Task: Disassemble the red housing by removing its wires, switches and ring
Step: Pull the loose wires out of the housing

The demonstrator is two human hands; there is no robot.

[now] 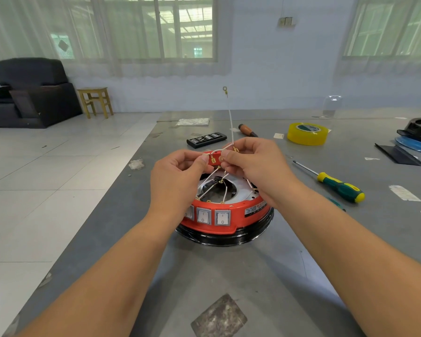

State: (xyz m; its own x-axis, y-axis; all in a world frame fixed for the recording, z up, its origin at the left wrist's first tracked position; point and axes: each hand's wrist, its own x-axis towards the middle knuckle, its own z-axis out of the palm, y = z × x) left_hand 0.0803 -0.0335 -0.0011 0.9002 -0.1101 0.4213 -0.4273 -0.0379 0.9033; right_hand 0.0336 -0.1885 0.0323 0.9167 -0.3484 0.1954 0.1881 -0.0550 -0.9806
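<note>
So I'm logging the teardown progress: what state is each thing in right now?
red housing: on table, switches fitted
rocker switches: in housing
white wires: lifted, pinched by both hands
left hand: pinching wire
right hand: pinching wire
screwdriver: lying unused
yellow tape: lying flat

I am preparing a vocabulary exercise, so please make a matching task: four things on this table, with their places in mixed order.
Things:
1. tape roll
2. screwdriver
3. white wires
4. switches

Places:
A. pinched by both hands
B. on the red housing's near side
C. far right of the housing
D. lying right of the right hand

Pairs: 1-C, 2-D, 3-A, 4-B
</note>
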